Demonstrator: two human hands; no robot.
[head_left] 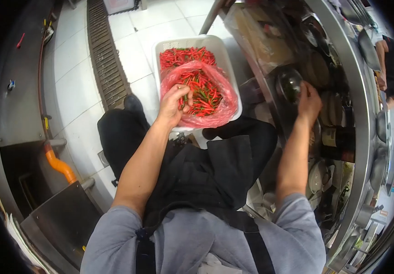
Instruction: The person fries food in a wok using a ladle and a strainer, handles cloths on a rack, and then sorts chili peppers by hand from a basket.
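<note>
Red chillies with green stems (201, 93) fill an open pink plastic bag (224, 98), which sits in a white plastic basket (157, 49) on the floor between the knees. More red chillies (187, 56) lie in the basket behind the bag. My left hand (177, 102) is over the bag's left side with its fingers curled at the chillies; what they may hold is too small to make out. Out to the right, my right hand (309, 102) is at the edge of a dark round bowl (291, 84) on the shelf, fingers bent against its rim.
Metal shelving (363, 137) with pans and containers runs along the right. A floor drain grate (107, 59) crosses the white tiles at left. An orange pipe (60, 165) is beside a steel cabinet (16, 91). Another person's arm (381, 59) shows at the far right.
</note>
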